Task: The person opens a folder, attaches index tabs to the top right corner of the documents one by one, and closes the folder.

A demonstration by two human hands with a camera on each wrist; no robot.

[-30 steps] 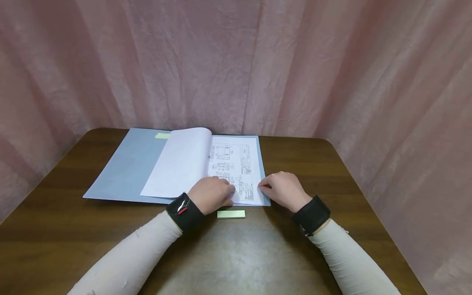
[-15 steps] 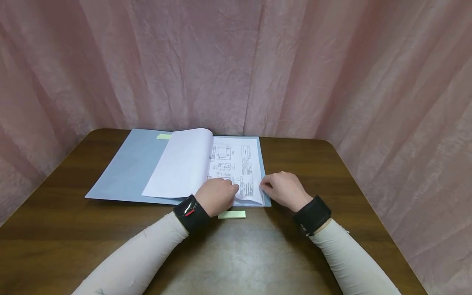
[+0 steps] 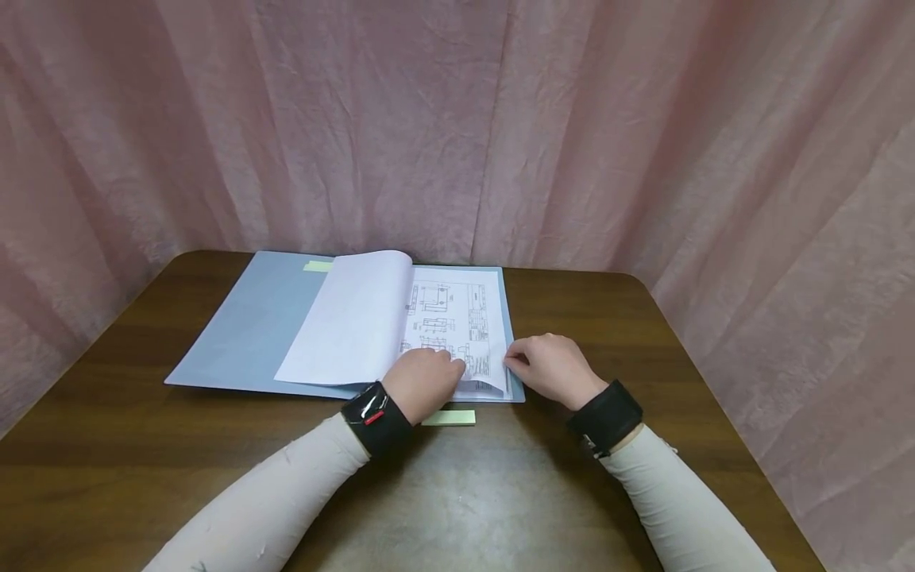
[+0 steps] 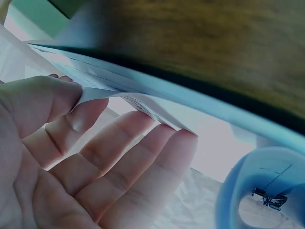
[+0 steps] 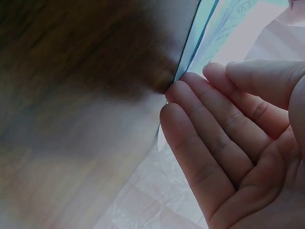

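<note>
Pinching top sheet [image 3: 493, 380] corner with left hand [image 3: 423, 381], right hand [image 3: 550, 369] relaxed at folder [image 3: 243, 326] edge, lower centre; two sheets could lift together.

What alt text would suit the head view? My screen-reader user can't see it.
A person's left hand and right hand lift the near corner of a printed drawing sheet in an open blue folder on a brown table; a green sticky-note pad lies nearby.

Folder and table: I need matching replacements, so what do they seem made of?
The folder looks like matte blue-grey card: thin, flat, no shine. The table looks like dark wood or wood-grain laminate, with visible streaky grain and a dull worn patch; which, I cannot tell.
</note>
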